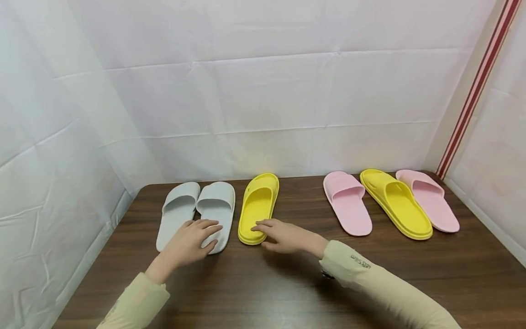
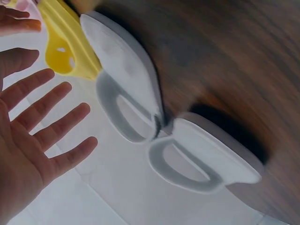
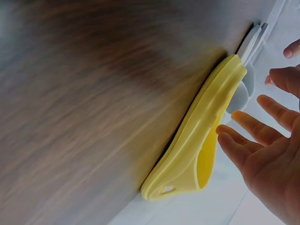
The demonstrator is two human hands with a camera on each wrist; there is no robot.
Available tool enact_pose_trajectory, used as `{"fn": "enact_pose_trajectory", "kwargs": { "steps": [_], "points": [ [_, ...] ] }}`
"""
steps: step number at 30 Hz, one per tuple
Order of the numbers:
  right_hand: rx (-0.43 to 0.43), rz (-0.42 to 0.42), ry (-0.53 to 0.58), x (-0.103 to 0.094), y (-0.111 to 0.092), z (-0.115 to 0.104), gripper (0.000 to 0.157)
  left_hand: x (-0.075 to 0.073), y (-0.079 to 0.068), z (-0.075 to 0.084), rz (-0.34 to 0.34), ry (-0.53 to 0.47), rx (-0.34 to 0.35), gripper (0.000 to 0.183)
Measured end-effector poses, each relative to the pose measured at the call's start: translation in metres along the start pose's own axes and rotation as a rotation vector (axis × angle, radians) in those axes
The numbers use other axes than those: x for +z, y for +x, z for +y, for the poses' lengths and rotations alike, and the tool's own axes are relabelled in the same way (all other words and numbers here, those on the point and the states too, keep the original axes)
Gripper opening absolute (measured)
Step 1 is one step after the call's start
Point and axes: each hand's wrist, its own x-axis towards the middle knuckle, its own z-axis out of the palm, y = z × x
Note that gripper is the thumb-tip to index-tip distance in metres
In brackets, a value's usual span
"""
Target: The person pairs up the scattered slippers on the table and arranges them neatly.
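My left hand (image 1: 189,241) hovers over the heel end of the right-hand grey slipper (image 1: 215,205), fingers spread and holding nothing. Beside that slipper lies its grey mate (image 1: 174,214), toes to the wall. In the left wrist view the fingers stand apart from both. My right hand (image 1: 283,235) reaches in from the right above the heel of a yellow slipper (image 1: 259,203); its fingers are extended with nothing between them. The right wrist view has the fingers (image 3: 258,129) a little above that yellow slipper (image 3: 197,136), which lies flat on the table.
On the right of the brown wooden table (image 1: 263,292) lie a pink slipper (image 1: 349,205), a second yellow slipper (image 1: 396,203) and another pink slipper (image 1: 431,201), close together. White cloth (image 1: 263,100) hangs behind and along both sides.
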Motion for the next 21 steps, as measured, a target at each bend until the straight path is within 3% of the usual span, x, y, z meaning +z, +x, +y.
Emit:
{"fn": "enact_pose_trajectory", "kwargs": {
  "steps": [14, 21],
  "points": [
    [0.007, 0.041, -0.006, -0.006, -0.023, 0.018, 0.044, 0.008, 0.032, 0.019, 0.014, -0.059, 0.061, 0.03],
    [0.005, 0.054, -0.009, -0.002, -0.036, 0.027, 0.044, 0.014, 0.042, 0.028, -0.027, -0.06, 0.109, 0.033]
  ]
}}
